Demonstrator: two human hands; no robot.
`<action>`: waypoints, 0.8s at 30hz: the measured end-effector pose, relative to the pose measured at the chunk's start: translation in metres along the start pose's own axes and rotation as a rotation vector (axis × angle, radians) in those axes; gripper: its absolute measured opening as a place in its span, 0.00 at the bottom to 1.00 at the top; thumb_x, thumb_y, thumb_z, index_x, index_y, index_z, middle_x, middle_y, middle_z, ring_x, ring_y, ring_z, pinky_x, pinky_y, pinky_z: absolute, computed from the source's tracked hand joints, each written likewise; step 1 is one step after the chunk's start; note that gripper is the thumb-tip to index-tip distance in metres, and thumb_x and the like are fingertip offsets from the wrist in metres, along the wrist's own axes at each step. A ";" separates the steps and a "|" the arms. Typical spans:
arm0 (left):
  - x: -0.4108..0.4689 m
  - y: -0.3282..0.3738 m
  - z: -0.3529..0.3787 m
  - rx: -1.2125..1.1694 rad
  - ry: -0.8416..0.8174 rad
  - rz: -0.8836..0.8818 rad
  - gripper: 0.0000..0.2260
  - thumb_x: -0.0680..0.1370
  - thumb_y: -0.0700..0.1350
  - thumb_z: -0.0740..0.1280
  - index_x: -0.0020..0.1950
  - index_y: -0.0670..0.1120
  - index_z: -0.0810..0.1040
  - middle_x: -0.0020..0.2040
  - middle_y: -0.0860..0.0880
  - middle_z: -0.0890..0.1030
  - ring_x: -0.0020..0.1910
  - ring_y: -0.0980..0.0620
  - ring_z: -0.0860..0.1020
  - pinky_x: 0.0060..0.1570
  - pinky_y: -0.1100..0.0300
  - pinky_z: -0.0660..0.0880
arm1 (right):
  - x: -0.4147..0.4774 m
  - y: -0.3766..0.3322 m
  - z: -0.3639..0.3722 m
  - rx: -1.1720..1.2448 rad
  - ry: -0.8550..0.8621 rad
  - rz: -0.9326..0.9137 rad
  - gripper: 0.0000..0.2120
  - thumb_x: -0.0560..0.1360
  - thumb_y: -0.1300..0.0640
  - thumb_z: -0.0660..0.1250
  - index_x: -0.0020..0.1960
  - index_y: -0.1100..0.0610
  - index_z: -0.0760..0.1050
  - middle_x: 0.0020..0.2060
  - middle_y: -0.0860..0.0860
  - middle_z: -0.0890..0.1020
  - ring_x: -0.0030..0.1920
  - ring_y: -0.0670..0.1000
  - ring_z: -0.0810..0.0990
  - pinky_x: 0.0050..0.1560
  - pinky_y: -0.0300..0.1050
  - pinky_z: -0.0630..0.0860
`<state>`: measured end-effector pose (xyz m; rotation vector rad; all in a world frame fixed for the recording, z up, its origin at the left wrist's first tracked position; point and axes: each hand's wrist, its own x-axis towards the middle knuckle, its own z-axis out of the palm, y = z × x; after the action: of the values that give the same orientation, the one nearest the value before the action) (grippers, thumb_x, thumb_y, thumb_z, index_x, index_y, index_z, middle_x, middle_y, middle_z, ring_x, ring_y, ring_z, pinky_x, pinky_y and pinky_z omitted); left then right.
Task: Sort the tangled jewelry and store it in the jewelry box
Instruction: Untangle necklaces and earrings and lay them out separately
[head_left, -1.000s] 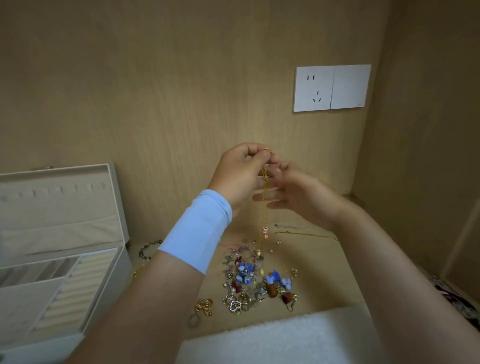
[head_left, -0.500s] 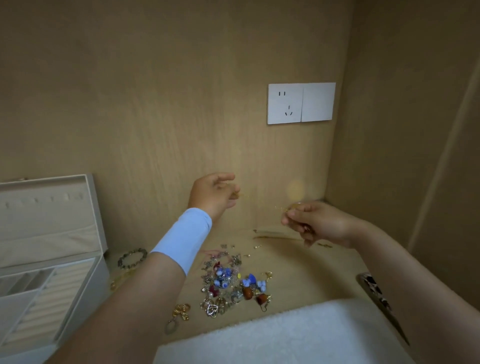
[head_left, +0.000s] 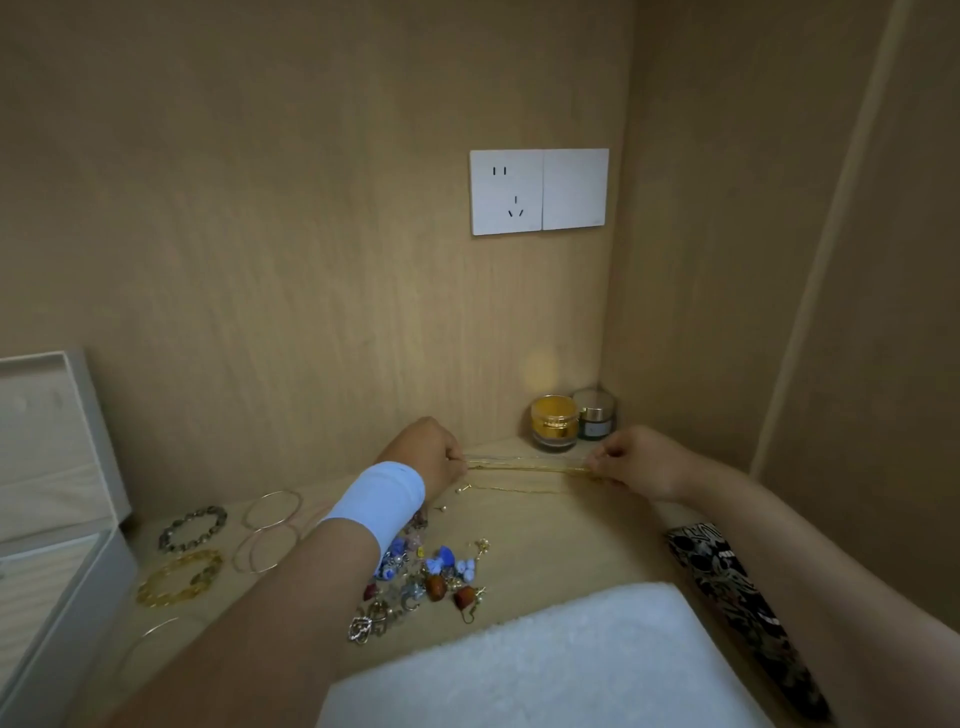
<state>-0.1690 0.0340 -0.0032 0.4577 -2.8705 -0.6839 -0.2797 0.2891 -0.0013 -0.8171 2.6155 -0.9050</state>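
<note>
My left hand and my right hand are both out at the far side of the pale wooden shelf, close to the back wall. Each has its fingers curled in a pinch on one end of a thin gold chain necklace. The necklace runs almost straight from left to right between them, in more than one strand, low over the wood. I cannot tell whether it touches the surface. A white cloth wristband wraps my left wrist.

Just nearer than the held necklace, a second fine gold chain lies loose on the shelf.

Nearer again, partly under my left forearm, sits the tangled pile of small earrings and charms, blue, red-brown and silver.

To its left, laid out apart from each other:
- a dark beaded bracelet
- a yellow amber-coloured bead bracelet, nearer than the dark one
- thin metal bangles to the right of the two bracelets

The open grey-white jewelry box stands at the far left edge, lid raised. Its compartments are mostly out of view.

In the far right corner a gold-lidded glass jar stands beside a smaller dark jar with a metallic lid. A white wall socket plate is on the wall above them. A white fluffy pad lies at the near edge, and a long black-and-white patterned object lies to its right.
</note>
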 end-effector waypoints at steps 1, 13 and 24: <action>0.003 -0.001 0.001 0.016 0.010 -0.003 0.08 0.77 0.43 0.69 0.44 0.39 0.85 0.46 0.45 0.85 0.43 0.51 0.80 0.49 0.60 0.77 | 0.001 0.002 0.001 -0.006 -0.007 0.001 0.12 0.81 0.53 0.66 0.47 0.61 0.82 0.34 0.48 0.79 0.34 0.44 0.75 0.40 0.40 0.71; 0.008 -0.015 0.007 0.136 -0.045 0.012 0.05 0.77 0.44 0.70 0.51 0.48 0.84 0.52 0.51 0.83 0.48 0.53 0.79 0.51 0.63 0.74 | 0.003 0.008 0.009 -0.316 0.034 0.009 0.07 0.77 0.56 0.71 0.51 0.57 0.85 0.45 0.46 0.84 0.42 0.42 0.78 0.42 0.34 0.73; -0.007 -0.024 -0.003 0.013 -0.040 0.057 0.09 0.78 0.40 0.65 0.49 0.53 0.82 0.47 0.58 0.79 0.49 0.56 0.78 0.54 0.64 0.73 | -0.002 -0.030 0.021 -0.441 0.093 -0.094 0.14 0.77 0.59 0.63 0.55 0.45 0.82 0.49 0.44 0.80 0.54 0.49 0.80 0.54 0.46 0.78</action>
<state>-0.1557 0.0148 -0.0124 0.3669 -2.9148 -0.6736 -0.2567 0.2603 0.0014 -1.0291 2.9276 -0.3921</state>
